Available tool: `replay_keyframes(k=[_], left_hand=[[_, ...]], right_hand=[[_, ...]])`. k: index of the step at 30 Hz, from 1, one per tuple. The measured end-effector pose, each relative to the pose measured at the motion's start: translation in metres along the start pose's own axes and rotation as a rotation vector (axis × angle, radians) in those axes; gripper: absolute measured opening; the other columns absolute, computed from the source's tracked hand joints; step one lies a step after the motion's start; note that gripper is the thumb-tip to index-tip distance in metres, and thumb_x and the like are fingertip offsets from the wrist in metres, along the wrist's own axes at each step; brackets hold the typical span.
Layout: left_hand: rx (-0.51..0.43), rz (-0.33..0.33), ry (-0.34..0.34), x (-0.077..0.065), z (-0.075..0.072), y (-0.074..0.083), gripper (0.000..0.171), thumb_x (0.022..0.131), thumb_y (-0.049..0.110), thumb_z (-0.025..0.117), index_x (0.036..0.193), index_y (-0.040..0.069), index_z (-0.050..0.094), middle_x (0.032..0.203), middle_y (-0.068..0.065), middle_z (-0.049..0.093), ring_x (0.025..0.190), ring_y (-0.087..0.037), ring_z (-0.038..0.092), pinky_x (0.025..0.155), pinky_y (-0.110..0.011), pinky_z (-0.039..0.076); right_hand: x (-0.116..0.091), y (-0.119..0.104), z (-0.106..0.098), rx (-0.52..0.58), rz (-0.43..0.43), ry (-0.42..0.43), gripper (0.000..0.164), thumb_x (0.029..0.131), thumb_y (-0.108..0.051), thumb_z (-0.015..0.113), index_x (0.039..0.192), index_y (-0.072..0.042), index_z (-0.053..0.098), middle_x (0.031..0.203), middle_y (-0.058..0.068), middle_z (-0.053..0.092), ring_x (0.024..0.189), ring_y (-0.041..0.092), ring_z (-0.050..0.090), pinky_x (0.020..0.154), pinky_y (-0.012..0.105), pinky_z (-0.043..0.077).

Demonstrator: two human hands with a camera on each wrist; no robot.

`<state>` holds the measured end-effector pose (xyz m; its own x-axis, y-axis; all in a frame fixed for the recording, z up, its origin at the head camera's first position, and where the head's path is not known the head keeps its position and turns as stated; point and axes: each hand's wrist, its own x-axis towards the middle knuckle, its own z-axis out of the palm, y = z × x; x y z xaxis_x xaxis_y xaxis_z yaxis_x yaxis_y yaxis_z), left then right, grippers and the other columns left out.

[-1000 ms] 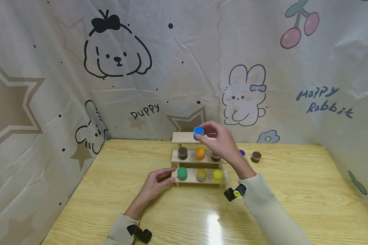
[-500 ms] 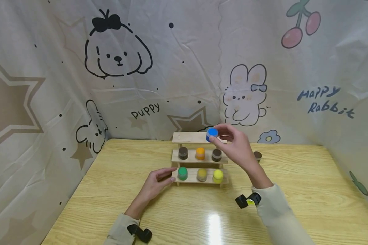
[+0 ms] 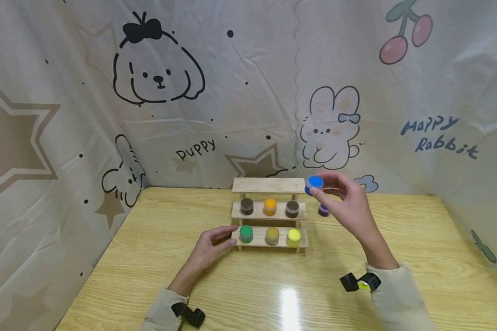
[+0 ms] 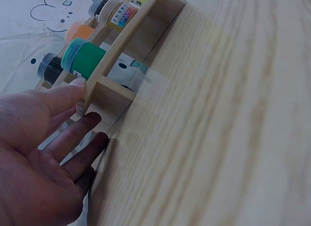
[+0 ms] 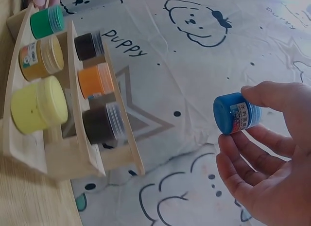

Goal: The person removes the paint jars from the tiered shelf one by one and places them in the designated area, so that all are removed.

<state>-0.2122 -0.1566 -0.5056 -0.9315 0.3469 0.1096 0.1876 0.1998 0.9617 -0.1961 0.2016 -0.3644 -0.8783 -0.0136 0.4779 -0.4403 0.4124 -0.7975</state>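
My right hand [image 3: 349,207] pinches a small blue paint jar [image 3: 314,185] between thumb and fingers, in the air at the right end of the top tier. In the right wrist view the blue jar [image 5: 237,113] is tilted sideways, its label showing. A three-tier wooden display rack [image 3: 269,185] stands at the back of the table. With its thumb and fingers on either side of the lowest board, my left hand [image 3: 207,250] holds the rack's left end, beside the green paint jar [image 3: 246,234]. In the left wrist view the thumb lies close to the green jar [image 4: 87,59].
On the lowest tier are also an ochre jar [image 3: 272,236] and a yellow jar [image 3: 294,237]. The middle tier bears a dark jar [image 3: 246,206], an orange jar [image 3: 270,207] and another dark jar [image 3: 291,209]. A purple jar [image 3: 324,210] stands on the table right of the rack.
My right hand has moved rightward with the blue jar, from over the top tier to its right end. The dark jar on the table's right is now hidden behind that hand. My left hand stays put.
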Motion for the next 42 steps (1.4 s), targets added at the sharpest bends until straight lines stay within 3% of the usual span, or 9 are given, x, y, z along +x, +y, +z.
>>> replay_keyframes(k=[4,8,13,21,30,38,42], left_hand=[[0.007,0.022,-0.006,0.000,0.001,0.000,0.041,0.098,0.006,0.070,0.136,-0.005,0.062,0.138,-0.022,0.062,0.133,-0.039,0.055,0.105,-0.034,0.049],[0.008,0.029,-0.012,0.001,0.002,0.000,0.041,0.098,0.006,0.070,0.136,-0.006,0.062,0.138,-0.023,0.062,0.132,-0.040,0.055,0.106,-0.039,0.049],[0.004,0.023,-0.004,0.001,0.004,0.001,0.040,0.097,0.005,0.071,0.135,-0.005,0.063,0.137,-0.022,0.063,0.132,-0.039,0.055,0.107,-0.045,0.047],[-0.016,0.013,-0.014,0.005,0.011,-0.001,0.041,0.098,0.007,0.071,0.136,-0.005,0.062,0.139,-0.021,0.062,0.134,-0.037,0.054,0.110,-0.045,0.045],[-0.001,-0.017,0.021,0.002,0.004,0.002,0.039,0.097,0.007,0.072,0.134,-0.001,0.066,0.138,-0.018,0.063,0.134,-0.034,0.055,0.110,-0.046,0.044],[0.003,-0.026,0.017,0.001,0.000,0.001,0.039,0.097,0.005,0.072,0.134,-0.002,0.065,0.138,-0.019,0.063,0.133,-0.034,0.056,0.108,-0.043,0.046],[0.001,-0.023,0.009,0.001,-0.001,0.002,0.039,0.097,0.006,0.071,0.135,-0.002,0.065,0.138,-0.019,0.063,0.133,-0.034,0.056,0.108,-0.042,0.046]], right_hand=[[-0.006,0.003,-0.011,-0.015,0.003,0.027,0.035,0.095,-0.012,0.077,0.126,-0.001,0.065,0.116,0.011,0.068,0.103,0.008,0.064,0.093,0.016,0.052],[-0.013,0.006,-0.022,-0.025,0.006,0.056,0.035,0.095,-0.009,0.076,0.127,0.000,0.064,0.117,0.011,0.066,0.103,0.007,0.064,0.093,0.014,0.051],[-0.020,0.015,-0.036,-0.025,0.016,0.074,0.036,0.094,-0.007,0.076,0.127,0.002,0.063,0.117,0.008,0.064,0.104,0.008,0.064,0.094,0.013,0.050],[-0.022,0.029,-0.065,-0.048,0.071,0.119,0.037,0.094,-0.006,0.076,0.128,0.002,0.063,0.116,-0.001,0.065,0.103,0.006,0.064,0.091,0.010,0.049],[-0.021,0.045,-0.072,-0.046,0.136,0.146,0.039,0.095,-0.010,0.076,0.129,0.003,0.062,0.117,-0.004,0.064,0.106,0.004,0.063,0.089,0.009,0.049],[-0.024,0.075,-0.080,-0.115,0.239,0.171,0.044,0.096,-0.019,0.076,0.132,0.002,0.061,0.116,-0.010,0.063,0.104,-0.002,0.059,0.086,0.005,0.047],[-0.028,0.088,-0.085,-0.138,0.265,0.181,0.045,0.097,-0.021,0.075,0.132,0.004,0.060,0.118,-0.006,0.062,0.104,-0.002,0.058,0.086,0.005,0.046]])
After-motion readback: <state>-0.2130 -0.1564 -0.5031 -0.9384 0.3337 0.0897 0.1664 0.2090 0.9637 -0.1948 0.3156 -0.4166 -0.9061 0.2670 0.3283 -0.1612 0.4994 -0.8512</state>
